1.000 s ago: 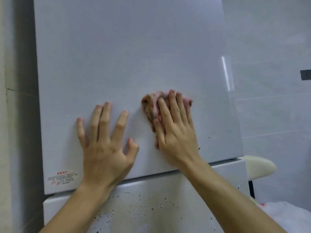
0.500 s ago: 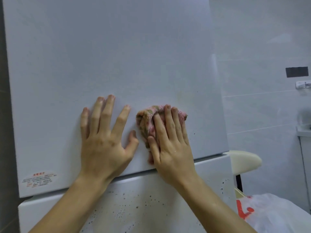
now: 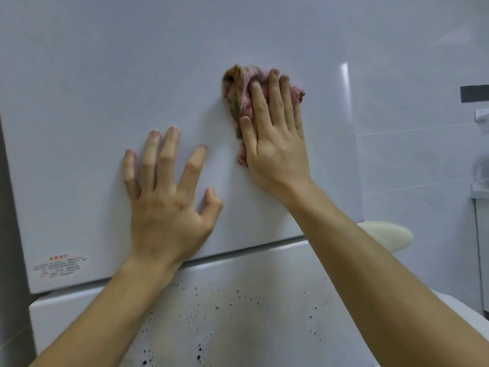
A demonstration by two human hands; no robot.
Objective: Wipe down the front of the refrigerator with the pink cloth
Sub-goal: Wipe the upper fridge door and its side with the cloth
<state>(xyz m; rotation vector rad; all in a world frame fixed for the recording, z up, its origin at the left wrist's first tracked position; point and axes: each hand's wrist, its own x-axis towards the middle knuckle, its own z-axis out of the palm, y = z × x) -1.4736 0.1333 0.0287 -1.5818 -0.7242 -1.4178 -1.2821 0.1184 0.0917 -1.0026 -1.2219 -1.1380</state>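
Note:
The white upper door of the refrigerator (image 3: 105, 75) fills most of the view. A crumpled pink cloth (image 3: 238, 88), stained brown in places, lies flat against the door's right half. My right hand (image 3: 275, 139) presses it to the door with straight fingers laid over it. My left hand (image 3: 166, 192) rests flat on the door lower down and to the left, fingers spread, holding nothing. The lower door (image 3: 238, 313) beneath is speckled with dark spots.
A label with red print (image 3: 59, 266) sits at the upper door's bottom left corner. To the right is a white tiled wall (image 3: 423, 128) with a dark rectangle (image 3: 475, 93). A cream rounded object (image 3: 389, 234) pokes out beside the refrigerator's right edge.
My right hand has slid the pink cloth up and to the right on the door. My left hand has stayed pressed in about the same place.

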